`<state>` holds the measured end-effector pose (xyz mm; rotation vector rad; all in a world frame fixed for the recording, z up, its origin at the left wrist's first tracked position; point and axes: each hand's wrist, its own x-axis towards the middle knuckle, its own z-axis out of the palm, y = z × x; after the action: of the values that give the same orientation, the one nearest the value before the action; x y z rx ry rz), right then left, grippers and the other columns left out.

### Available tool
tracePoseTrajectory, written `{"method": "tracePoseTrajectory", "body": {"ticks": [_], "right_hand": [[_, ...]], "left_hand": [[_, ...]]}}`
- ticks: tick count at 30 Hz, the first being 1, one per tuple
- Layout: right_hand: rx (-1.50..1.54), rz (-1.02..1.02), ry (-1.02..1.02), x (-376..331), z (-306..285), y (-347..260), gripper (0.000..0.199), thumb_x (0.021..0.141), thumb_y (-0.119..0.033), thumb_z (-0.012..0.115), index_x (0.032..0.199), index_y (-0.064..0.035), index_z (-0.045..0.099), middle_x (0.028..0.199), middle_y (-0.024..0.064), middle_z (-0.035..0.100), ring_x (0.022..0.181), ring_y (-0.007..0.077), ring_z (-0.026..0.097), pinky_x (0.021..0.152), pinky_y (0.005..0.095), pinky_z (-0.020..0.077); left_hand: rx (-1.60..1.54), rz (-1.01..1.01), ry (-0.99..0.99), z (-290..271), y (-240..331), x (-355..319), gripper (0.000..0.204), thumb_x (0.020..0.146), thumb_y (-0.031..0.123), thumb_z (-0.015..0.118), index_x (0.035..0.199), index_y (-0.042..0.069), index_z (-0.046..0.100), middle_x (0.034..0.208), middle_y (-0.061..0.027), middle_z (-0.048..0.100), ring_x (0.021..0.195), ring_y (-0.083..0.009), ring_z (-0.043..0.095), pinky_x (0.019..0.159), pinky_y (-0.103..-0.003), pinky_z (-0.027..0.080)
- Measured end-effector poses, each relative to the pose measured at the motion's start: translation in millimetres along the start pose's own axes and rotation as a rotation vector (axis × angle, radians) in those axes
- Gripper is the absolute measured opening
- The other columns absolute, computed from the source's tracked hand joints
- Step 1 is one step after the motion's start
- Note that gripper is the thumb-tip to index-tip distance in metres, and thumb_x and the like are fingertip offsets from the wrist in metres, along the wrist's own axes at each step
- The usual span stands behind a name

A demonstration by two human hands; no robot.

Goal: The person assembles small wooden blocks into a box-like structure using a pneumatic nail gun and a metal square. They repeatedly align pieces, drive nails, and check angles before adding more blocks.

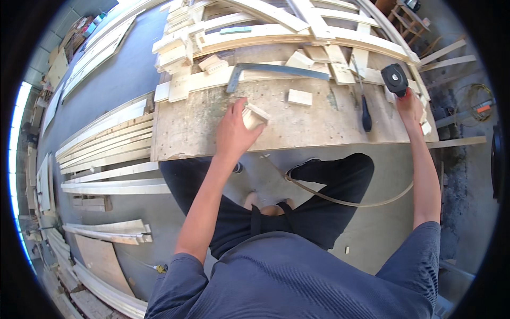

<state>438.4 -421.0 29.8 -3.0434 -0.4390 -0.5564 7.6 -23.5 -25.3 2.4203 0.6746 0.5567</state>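
Note:
My left hand point(232, 132) is closed around small pale wood blocks point(256, 115), held just above the worn plywood bench top point(196, 127). How many blocks are in the grip, I cannot tell. At the bench's right end, my right hand point(409, 110) grips a black-and-red nail gun point(394, 78), its black head facing up. A single wood block point(300, 97) lies flat between my hands. Behind it rests a dark metal carpenter's square point(281, 69). Left of the nail gun is a screwdriver point(366, 114) with a black handle.
Wood strips and offcuts point(244, 40) are heaped along the bench's far side. Long boards point(106, 141) lie stacked to the left, with more timber point(109, 231) on the floor. A hose point(340, 202) loops below the bench's front edge, passing behind my right forearm.

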Motion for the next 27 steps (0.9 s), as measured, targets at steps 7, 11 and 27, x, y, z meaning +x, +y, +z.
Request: {"method": "tracePoseTrajectory", "body": {"ticks": [7,11,27], "right_hand": [[-0.073,0.080,-0.058,8.5,30.1,1.4,0.034,0.103,-0.032,0.064,0.133,-0.0164,0.071,0.119,0.0216,0.082,0.113,0.0478,0.078,0.093,0.0607,0.0607],[-0.004,0.043,-0.044,14.2,47.7,2.8,0.039,0.100,-0.037,0.072,0.129,-0.0117,0.072,0.119,0.0239,0.082,0.114,0.0490,0.077,0.095,0.0595,0.0606],[0.758,-0.254,0.085,-61.5,-10.5,-92.4,0.036,0.100,-0.010,0.080,0.135,-0.0038,0.077,0.119,0.0158,0.080,0.104,0.0260,0.079,0.094,0.0382,0.0624]], "left_hand": [[0.063,0.000,-0.058,-19.3,-10.2,-25.6,0.104,0.077,0.035,0.099,0.163,0.009,0.049,0.138,-0.0209,0.069,0.128,-0.0418,0.066,0.113,-0.052,0.053],[0.024,0.010,-0.065,-23.7,-24.8,-33.9,0.106,0.078,0.035,0.101,0.165,0.007,0.048,0.138,-0.0218,0.069,0.127,-0.0403,0.067,0.111,-0.051,0.054],[-0.104,-0.014,-0.467,-49.6,-18.0,17.8,0.108,0.070,0.027,0.106,0.163,0.014,0.054,0.117,-0.0128,0.068,0.104,-0.0284,0.068,0.094,-0.043,0.060]]}}
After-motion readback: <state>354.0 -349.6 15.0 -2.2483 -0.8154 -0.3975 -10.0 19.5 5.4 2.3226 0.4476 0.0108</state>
